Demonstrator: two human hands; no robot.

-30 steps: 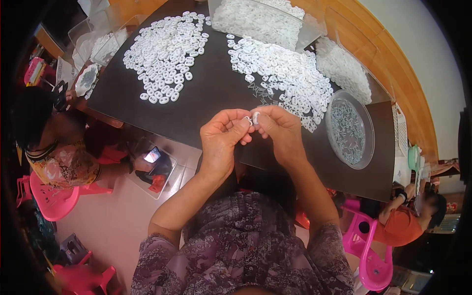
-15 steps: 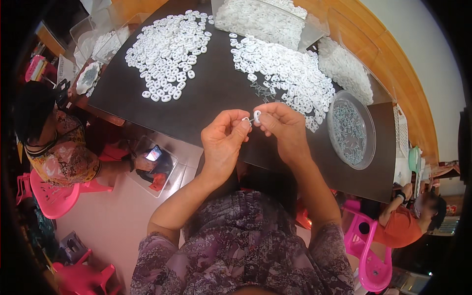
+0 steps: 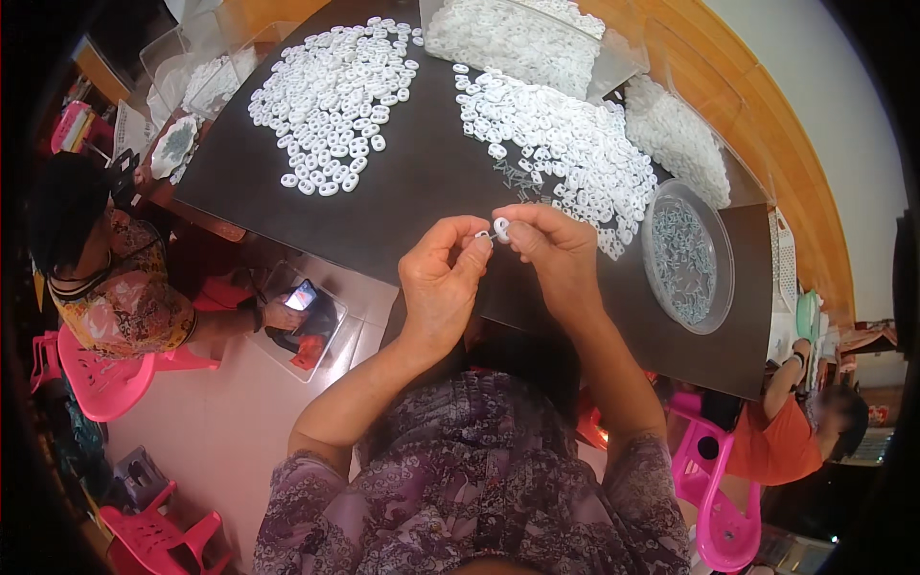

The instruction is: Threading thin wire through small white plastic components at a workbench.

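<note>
My left hand (image 3: 443,283) pinches a small white plastic piece (image 3: 482,235), mostly covered by the thumb and finger. In my right hand (image 3: 556,251), thumb and forefinger hold a white two-holed oval piece (image 3: 501,228). A thin grey pin seems to bridge the two pieces, though it is too small to make out well. Both hands are close together above the near edge of the dark table (image 3: 422,182). Beyond them lie a loose heap of white two-holed pieces (image 3: 335,105) at left and another heap of small white pieces (image 3: 565,144) at right.
Grey pins (image 3: 519,179) lie beside the right heap. A round clear tray (image 3: 725,278) holds more pins. Clear bins (image 3: 613,62) of white pieces stand at the back. A person with a phone (image 3: 301,295) sits at left; a person in orange (image 3: 767,446) sits at right, near a pink chair (image 3: 728,517).
My hands have come very slightly closer, and the gap between the two white pieces looks smaller. The view has shifted a little. The person at right has moved an arm.
</note>
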